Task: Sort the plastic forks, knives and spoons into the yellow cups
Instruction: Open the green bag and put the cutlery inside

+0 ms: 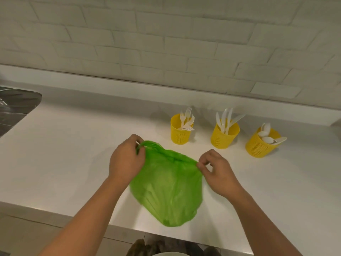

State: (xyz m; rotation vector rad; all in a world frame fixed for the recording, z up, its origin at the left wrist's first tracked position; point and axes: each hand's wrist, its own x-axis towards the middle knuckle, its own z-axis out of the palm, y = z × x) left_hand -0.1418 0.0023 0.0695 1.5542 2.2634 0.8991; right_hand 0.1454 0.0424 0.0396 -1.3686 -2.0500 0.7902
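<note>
Three yellow mesh cups stand in a row on the white counter. The left cup (180, 134) holds white forks (187, 120), the middle cup (224, 137) holds white knives (226, 119), and the right cup (259, 145), which leans, holds white spoons (267, 134). In front of them lies a green plastic bag (168, 189), flat on the counter. My left hand (125, 159) grips the bag's left handle. My right hand (217, 169) pinches the bag's right top corner. What is inside the bag cannot be seen.
A white brick wall backs the white counter (64, 154). A dark sink or hob (14, 108) sits at the far left. The counter's front edge runs just below the bag, with floor and dark clutter (147, 246) beneath.
</note>
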